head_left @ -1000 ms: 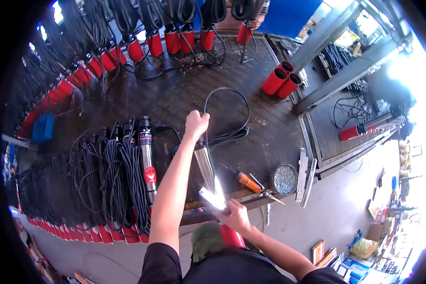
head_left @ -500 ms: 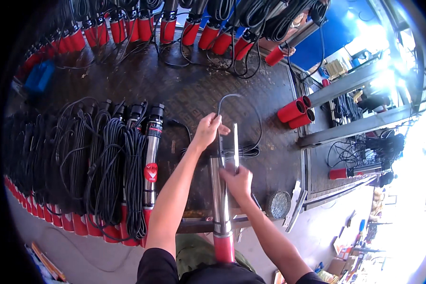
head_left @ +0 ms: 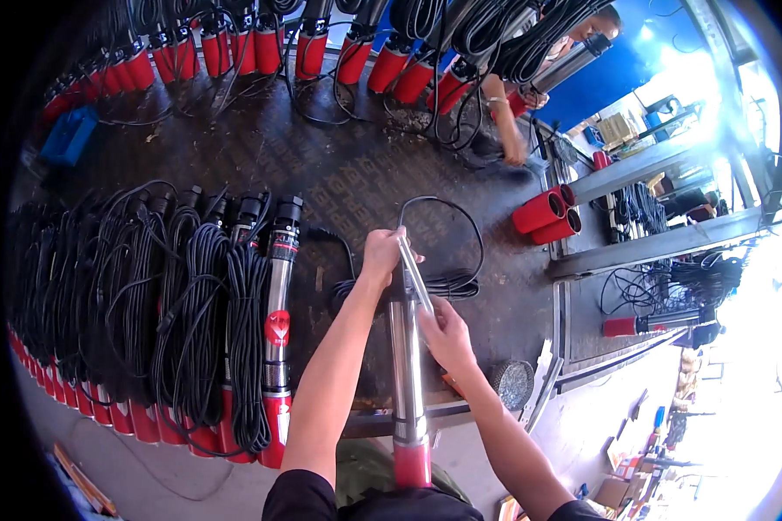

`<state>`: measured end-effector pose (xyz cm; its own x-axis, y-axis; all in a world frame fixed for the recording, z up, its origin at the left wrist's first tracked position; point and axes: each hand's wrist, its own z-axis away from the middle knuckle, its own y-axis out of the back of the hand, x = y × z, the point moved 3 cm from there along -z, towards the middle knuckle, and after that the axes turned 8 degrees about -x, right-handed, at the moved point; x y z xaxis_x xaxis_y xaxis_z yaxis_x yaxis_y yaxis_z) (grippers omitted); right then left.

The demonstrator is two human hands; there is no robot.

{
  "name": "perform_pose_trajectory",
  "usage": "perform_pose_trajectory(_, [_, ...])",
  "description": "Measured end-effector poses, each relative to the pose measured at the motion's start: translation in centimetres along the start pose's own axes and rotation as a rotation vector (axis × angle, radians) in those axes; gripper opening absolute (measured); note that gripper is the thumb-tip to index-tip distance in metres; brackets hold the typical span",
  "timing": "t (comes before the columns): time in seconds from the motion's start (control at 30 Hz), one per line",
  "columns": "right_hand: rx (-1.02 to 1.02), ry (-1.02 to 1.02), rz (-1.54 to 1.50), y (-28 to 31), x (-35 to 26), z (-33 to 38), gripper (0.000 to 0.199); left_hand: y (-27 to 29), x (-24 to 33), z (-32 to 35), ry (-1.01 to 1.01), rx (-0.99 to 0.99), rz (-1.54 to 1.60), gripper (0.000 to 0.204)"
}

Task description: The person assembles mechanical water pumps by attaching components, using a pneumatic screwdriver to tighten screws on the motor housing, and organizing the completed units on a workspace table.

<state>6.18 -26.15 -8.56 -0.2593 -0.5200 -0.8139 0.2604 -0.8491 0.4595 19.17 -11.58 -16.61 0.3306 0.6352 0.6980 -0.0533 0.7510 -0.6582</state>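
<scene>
A steel cylindrical pump with a red end lies toward me over the near table edge. My left hand is closed at its far end, pinching the black cable that loops away and back to a coil on the table. My right hand grips the lower end of a narrow metal strip. The strip tilts up to the left, its top touching or just in front of my left fingers; which one I cannot tell.
Pumps with coiled cables stand packed at left; another row lines the back. Red cylinders lie at right near a metal beam. A round mesh-like dish sits at the near edge. A co-worker's arm reaches in.
The metal strip has swung from upright to leaning left, its top now at my left fingers. At the back right, a co-worker's arm has come over the table, with a blurred dark thing below it.
</scene>
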Motion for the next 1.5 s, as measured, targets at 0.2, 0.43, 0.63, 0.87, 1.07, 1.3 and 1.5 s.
perform_pose_trajectory(0.2, [0.133, 0.024, 0.020, -0.3, 5.0, 6.4, 0.043, 0.1, -0.3, -0.9, 0.122, 0.090, -0.002, 0.035])
perform_pose_trajectory(0.43, [0.230, 0.079, 0.423, -3.3, 3.8, 10.3, 0.043, -1.1, 0.6, -0.4, 0.136, 0.150, -0.024, 0.029])
perform_pose_trajectory(0.63, [0.241, 0.138, 0.489, -3.4, 3.2, 9.6, 0.046, -1.0, 0.3, -0.7, 0.117, 0.147, -0.054, 0.029])
perform_pose_trajectory(0.87, [0.281, 0.220, 0.551, -3.6, 3.5, 9.9, 0.049, -0.6, -1.5, 5.5, -0.468, 0.341, -1.030, 0.047])
perform_pose_trajectory(1.07, [0.233, 0.244, 0.517, -3.0, 3.5, 10.3, 0.059, -3.3, -8.1, 15.4, 0.258, 0.414, -1.103, 0.065])
perform_pose_trajectory(1.3, [0.343, -0.244, 0.514, 14.1, 16.6, 12.3, 0.026, -5.3, -8.0, 16.5, 0.051, 0.609, -1.198, 0.056])
perform_pose_trajectory(1.5, [0.238, -0.305, 0.767, 19.8, 27.5, 13.4, 0.034, -6.2, -8.6, 16.1, 0.009, 0.608, -1.293, 0.061])
